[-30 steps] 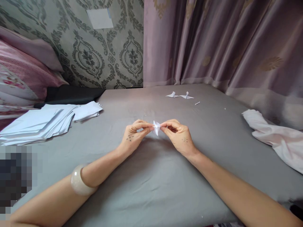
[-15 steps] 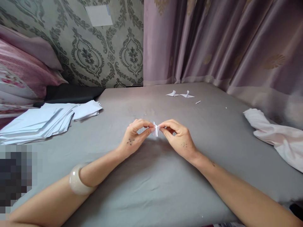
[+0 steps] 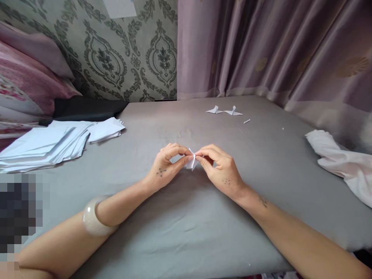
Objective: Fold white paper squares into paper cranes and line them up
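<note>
A small piece of folded white paper (image 3: 191,164) is held between my two hands, above the middle of the grey cloth surface. My left hand (image 3: 169,162) pinches its left side between thumb and forefinger. On the other side, my right hand (image 3: 220,164) grips it in the same way, fingertips close to those of the left. A thin pointed part of the paper sticks up between the fingertips, and the fingers cover some of its folds. Farther back lie two folded paper cranes (image 3: 215,110), side by side with wings spread.
At the left are a stack of white paper sheets (image 3: 37,149) and a smaller paper pile (image 3: 106,130). A scrap of paper (image 3: 247,121) lies near the cranes. Crumpled white cloth (image 3: 334,155) rests at the right. Curtains (image 3: 247,50) and a patterned wall stand behind.
The view has tipped slightly downward. The folded paper has turned a little in my fingers, and its lower part looks wider. Both hands keep their pinch.
</note>
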`<action>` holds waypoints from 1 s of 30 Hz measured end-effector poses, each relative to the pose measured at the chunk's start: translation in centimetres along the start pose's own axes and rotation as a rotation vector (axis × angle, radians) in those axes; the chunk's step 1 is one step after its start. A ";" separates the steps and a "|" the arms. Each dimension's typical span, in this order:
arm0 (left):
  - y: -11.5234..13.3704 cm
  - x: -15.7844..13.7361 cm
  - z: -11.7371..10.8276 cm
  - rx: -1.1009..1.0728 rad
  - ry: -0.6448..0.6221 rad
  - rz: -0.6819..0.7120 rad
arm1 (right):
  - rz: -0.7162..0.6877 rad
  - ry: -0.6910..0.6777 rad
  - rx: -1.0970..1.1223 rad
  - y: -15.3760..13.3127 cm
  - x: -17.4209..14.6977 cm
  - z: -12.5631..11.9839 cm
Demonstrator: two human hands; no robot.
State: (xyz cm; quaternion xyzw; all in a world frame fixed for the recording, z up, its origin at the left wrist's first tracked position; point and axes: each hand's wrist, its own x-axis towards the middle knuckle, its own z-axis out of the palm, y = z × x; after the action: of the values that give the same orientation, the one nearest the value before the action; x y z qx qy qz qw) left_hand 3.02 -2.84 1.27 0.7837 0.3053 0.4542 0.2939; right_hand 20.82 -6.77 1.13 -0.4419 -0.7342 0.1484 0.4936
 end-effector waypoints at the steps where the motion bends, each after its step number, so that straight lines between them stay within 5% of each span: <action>1: 0.1 0.0 0.0 0.004 -0.003 -0.002 | -0.008 -0.001 -0.008 0.0 0.0 0.0; 19: -0.4 -0.3 0.1 -0.103 -0.009 -0.066 | -0.011 -0.007 -0.031 0.2 -0.2 0.3; 30: 0.7 -0.2 0.0 0.179 -0.051 0.012 | -0.073 -0.010 -0.172 -0.2 -0.5 -0.1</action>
State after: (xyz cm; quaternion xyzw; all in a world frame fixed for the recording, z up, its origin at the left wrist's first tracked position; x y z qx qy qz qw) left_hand 3.10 -3.46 1.70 0.8200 0.3324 0.4068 0.2274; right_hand 20.84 -7.31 0.99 -0.4547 -0.7623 0.0689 0.4553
